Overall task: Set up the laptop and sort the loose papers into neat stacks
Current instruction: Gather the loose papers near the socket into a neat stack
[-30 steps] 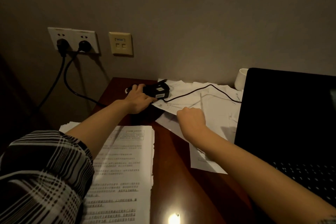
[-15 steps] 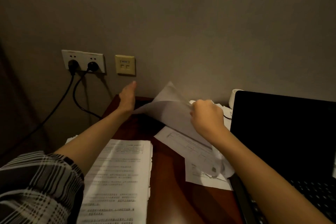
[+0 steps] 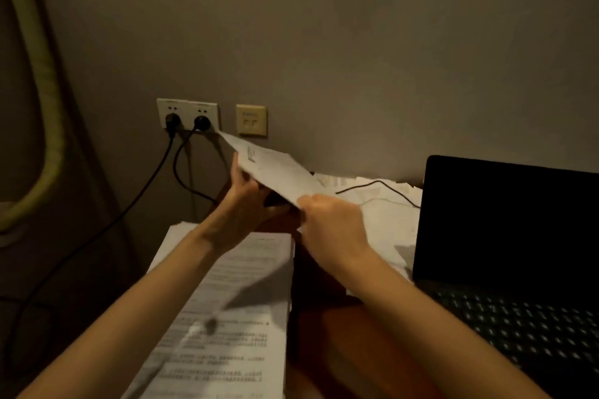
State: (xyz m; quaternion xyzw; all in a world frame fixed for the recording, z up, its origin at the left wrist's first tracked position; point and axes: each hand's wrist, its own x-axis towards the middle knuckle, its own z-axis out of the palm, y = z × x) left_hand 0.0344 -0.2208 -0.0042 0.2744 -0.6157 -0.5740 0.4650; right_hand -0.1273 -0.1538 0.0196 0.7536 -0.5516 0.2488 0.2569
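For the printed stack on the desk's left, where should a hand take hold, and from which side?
Probably the stack is best pinched along its long right edge, coming from the bare desk strip beside it: that edge is squared, clear of the arms, and overhangs nothing.

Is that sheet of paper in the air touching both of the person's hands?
Touching. The head view shows the lifted sheet pinched at its near edge by the right hand, while the left hand supports it from below with its thumb on the edge.

left hand (image 3: 246, 204): raised, palm turned up, fingers and thumb pinched on a held sheet (image 3: 275, 172) | right hand (image 3: 330, 220): raised, closed in a fist on the same sheet's near edge | both forearms: bare, extended forward, converging | hands: near one another, not touching
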